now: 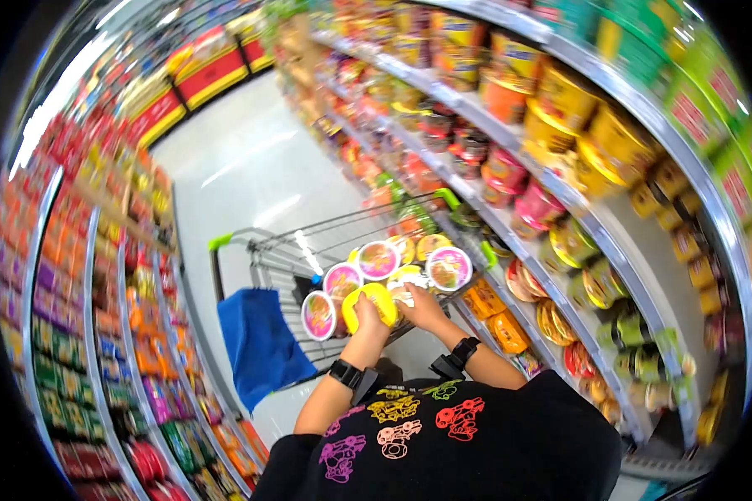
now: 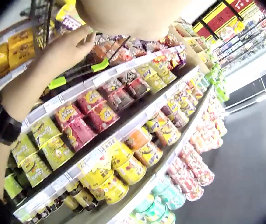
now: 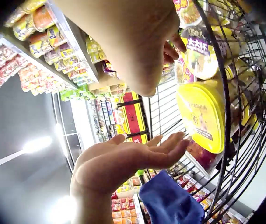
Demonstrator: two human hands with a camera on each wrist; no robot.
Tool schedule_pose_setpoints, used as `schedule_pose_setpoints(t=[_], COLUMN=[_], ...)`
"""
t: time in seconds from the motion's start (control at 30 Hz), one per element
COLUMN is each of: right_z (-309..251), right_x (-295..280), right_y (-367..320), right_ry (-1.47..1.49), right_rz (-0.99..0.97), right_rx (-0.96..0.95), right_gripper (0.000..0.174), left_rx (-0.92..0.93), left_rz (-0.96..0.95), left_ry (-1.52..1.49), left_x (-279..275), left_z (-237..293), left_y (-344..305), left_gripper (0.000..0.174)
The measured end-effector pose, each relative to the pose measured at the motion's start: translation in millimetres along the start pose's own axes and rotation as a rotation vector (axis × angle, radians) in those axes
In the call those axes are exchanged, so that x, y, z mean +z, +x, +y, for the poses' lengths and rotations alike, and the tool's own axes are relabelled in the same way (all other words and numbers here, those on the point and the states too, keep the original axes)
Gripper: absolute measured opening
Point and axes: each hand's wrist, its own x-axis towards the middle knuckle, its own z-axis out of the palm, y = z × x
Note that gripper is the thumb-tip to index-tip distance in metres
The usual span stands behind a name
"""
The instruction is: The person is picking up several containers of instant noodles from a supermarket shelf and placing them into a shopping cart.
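In the head view my left hand (image 1: 369, 317) overlaps a tub with a yellow lid (image 1: 353, 311) in the shopping cart. Seen from the right wrist, this left hand (image 3: 128, 158) has its fingers stretched out, tips right at the edge of the yellow-lidded tub (image 3: 200, 116). My right hand (image 1: 424, 309) is beside it, low over the cart's contents. Its loosely bent fingers (image 3: 170, 52) are close to the rim of a noodle cup (image 3: 202, 58) with a white lid. Several round noodle bowls (image 1: 378, 260) with pink-and-white lids surround both hands.
The black wire cart (image 1: 284, 250) has green corner pieces, and a blue cloth (image 1: 263, 346) hangs at its left side. Close on the right runs a shelf (image 1: 560, 196) full of instant noodle tubs. Another packed shelf (image 1: 92, 284) lines the left. Between them the aisle floor (image 1: 242, 159) stretches ahead.
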Motion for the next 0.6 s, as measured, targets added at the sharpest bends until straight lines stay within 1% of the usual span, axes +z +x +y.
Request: schedule_pose_setpoints(t=[0.03,0.07,0.1,0.13,0.17,0.2,0.23,0.3,0.4,0.47,0.5,0.57,0.6], right_z=[-5.0,-10.5,-4.3,1.1,6.7,13.8,28.2,46.9,52.0,62.2,71.4,82.9,88.9], right_x=[-19.4,-39.4,-52.4,-69.1,-86.1,-101.0,-110.8,-134.7,-170.2,-185.4,-190.7,-203.6,-207.3], right_y=[-12.2,-25.0,-38.8,-55.1,-73.8,-94.2,-113.3,-157.6,-222.5,-265.1,-282.9,-311.0,-321.1], right_ry=[0.0,-0.003,-0.035,-0.026,-0.016,-0.004,0.04,0.055,0.029,-0.001,0.033,0.086,0.114], right_rz=[0.033,0.062,0.137,0.176,0.213,0.247,0.323,0.393,0.516,0.556,0.575,0.607,0.616], right_rx=[0.019,0.038,0.022,0.053,0.084,0.113,0.091,0.145,0.21,0.24,0.246,0.366,0.42], right_gripper=[0.052,0.052,0.051,0.051,0.051,0.05,0.049,0.048,0.045,0.044,0.041,0.039,0.038], left_rx=[0.007,-0.054,-0.056,-0.06,-0.105,-0.198,-0.203,-0.342,-0.502,-0.573,-0.602,-0.624,-0.596], left_rz=[0.022,0.04,-0.036,-0.109,-0.127,-0.158,-0.04,0.166,0.137,0.151,0.145,0.106,0.08], left_ry=[0.015,0.033,0.09,0.141,0.154,0.212,0.272,0.428,0.425,0.45,0.451,0.441,0.451], left_x=[35.3,79.9,89.2,98.2,106.4,112.6,116.8,124.7,113.9,114.0,110.3,112.9,113.6], left_z=[-1.8,-1.4,-16.3,-31.7,-51.4,-66.2,-90.3,-134.6,-202.1,-239.5,-256.2,-277.2,-282.3], left_y=[-33.7,-79.1,-83.0,-92.2,-104.2,-118.8,-127.5,-150.0,-172.4,-194.0,-200.1,-212.7,-215.3], left_gripper=[0.048,0.05,0.049,0.049,0.045,0.052,0.051,0.06,0.069,0.07,0.07,0.07,0.07])
